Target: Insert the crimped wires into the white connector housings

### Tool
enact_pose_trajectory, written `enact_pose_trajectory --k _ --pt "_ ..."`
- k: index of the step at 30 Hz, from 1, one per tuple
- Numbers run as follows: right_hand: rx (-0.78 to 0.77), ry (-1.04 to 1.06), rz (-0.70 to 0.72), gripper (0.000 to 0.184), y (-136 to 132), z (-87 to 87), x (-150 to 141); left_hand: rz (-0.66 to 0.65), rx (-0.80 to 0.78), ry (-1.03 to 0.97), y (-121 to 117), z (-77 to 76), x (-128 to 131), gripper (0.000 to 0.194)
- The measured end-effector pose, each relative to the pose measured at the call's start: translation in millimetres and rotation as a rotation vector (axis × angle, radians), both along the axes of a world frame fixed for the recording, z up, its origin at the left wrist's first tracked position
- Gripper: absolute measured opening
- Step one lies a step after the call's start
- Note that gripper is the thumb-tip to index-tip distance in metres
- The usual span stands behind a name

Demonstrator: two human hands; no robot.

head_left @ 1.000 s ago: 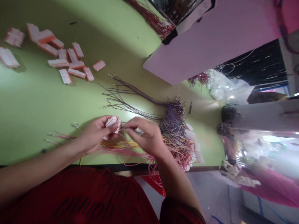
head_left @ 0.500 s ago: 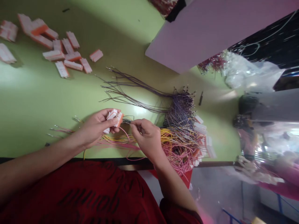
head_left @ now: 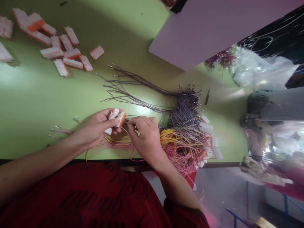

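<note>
My left hand is closed around a small white and orange plastic connector, held just above the green table. My right hand pinches a thin wire right at the connector's end, fingertips almost touching it. Yellow and pink wires lie under both hands and run to a tangled pile on the right. A bundle of purple-grey wires fans out just beyond my hands.
Several white and orange connectors lie scattered at the table's far left. A pale board leans at the upper right, with clear plastic bags and more wire bundles beside it. The table's dark front edge runs along my red shirt.
My right hand moved left, closing up to the connector with the wire. The left hand kept its hold. The camera view drifted slightly.
</note>
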State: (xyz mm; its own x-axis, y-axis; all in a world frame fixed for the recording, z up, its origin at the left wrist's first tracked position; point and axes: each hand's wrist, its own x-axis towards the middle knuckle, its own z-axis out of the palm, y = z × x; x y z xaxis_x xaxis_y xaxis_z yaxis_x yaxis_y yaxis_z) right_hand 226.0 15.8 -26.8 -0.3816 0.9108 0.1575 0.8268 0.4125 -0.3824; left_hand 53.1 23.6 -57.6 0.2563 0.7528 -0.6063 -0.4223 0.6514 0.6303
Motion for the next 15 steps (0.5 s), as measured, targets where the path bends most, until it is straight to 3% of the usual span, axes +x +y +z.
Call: enact_pose_trajectory --k 9,15 --pt "-0.005 -0.085 0.048 0.023 -1.8 -3.7 -4.6 -0.049 0.031 0.05 -1.8 -0.8 1.1 0.039" --pt "-0.079 0.033 0.045 0.017 -2.3 -7.8 -3.3 -0.034 0.044 0.035 -2.6 0.2 1.6 0.038"
